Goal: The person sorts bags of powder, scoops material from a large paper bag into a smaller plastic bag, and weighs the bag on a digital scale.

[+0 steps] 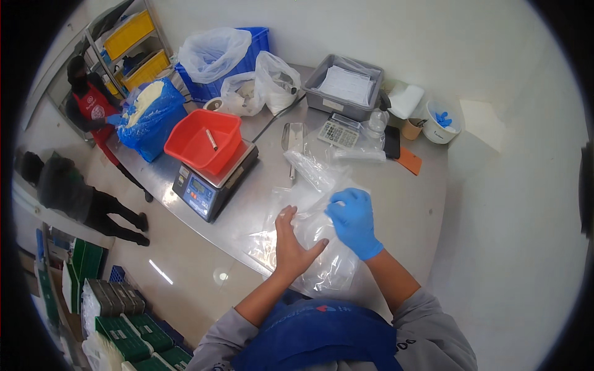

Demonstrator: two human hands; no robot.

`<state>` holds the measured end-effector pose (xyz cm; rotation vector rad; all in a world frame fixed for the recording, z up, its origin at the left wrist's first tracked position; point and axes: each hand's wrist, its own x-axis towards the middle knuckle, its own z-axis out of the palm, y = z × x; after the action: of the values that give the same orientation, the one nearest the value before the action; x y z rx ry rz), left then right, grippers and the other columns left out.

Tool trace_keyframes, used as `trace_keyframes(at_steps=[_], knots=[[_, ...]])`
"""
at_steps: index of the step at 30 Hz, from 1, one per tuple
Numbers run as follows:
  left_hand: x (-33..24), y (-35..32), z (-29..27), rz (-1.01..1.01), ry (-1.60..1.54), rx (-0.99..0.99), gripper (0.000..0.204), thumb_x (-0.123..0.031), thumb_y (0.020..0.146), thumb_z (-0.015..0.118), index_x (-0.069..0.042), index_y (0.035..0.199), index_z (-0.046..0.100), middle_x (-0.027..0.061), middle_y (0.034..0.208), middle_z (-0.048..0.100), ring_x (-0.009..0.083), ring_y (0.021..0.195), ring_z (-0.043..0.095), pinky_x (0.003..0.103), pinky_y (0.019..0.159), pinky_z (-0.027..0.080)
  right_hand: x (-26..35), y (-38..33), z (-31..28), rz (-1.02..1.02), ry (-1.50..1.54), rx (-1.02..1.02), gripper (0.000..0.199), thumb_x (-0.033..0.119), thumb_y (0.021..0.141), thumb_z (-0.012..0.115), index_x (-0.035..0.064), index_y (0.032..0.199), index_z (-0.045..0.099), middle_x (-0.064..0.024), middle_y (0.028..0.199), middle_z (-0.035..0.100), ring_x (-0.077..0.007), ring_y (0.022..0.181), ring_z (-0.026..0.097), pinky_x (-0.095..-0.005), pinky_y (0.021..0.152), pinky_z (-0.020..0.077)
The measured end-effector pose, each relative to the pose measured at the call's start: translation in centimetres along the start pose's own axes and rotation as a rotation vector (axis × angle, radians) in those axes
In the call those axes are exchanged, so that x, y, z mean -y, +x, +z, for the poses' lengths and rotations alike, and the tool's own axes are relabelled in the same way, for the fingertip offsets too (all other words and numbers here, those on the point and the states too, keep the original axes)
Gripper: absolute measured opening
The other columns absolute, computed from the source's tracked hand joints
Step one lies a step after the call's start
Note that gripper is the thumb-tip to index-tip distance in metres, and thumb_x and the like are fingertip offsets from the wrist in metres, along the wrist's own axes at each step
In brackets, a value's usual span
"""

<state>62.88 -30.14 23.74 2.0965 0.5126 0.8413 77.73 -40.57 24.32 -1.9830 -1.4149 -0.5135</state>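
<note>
**Two hands on clear bags at the table's near edge**

The bare left hand [291,244] lies flat, fingers spread, on a pile of clear plastic bags [322,260] at the near edge of the steel table [408,204]. The blue-gloved right hand [354,219] pinches the top bag's edge with curled fingers. A scale [210,185] carrying a red tub [201,141] stands toward the left edge.

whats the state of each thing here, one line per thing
bare left hand: open, flat on the clear plastic bags
blue-gloved right hand: pinching a bag
clear plastic bags: empty, lying flat
red plastic tub: on the scale, a small stick inside
digital scale: display lit
grey tray: holds papers
</note>
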Motion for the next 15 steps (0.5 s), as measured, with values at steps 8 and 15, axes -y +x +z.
trace_keyframes(at_steps=[8, 15], knots=[[0.3, 3.5, -4.6, -0.399, -0.834, -0.074, 0.019, -0.014, 0.085, 0.073, -0.004, 0.097, 0.061, 0.0021, 0.081, 0.062, 0.0099, 0.07, 0.056, 0.024, 0.06, 0.043, 3.2, 3.5, -3.4, 0.503, 0.639, -0.457, 0.033, 0.007, 0.081, 0.068, 0.0043, 0.113, 0.058, -0.009, 0.111, 0.059, -0.022, 0.11, 0.054, -0.0343, 0.097, 0.0417], [1.0, 1.2, -6.7, -0.406, -0.92, -0.124, 0.02, -0.015, 0.087, 0.071, -0.004, 0.099, 0.06, 0.0025, 0.085, 0.062, 0.0108, 0.071, 0.056, 0.025, 0.061, 0.043, 4.8, 0.6, -0.3, 0.64, 1.332, 0.196, 0.045, 0.01, 0.089, 0.06, 0.0027, 0.131, 0.047, -0.0084, 0.122, 0.055, -0.0162, 0.109, 0.055, -0.0314, 0.091, 0.0463]])
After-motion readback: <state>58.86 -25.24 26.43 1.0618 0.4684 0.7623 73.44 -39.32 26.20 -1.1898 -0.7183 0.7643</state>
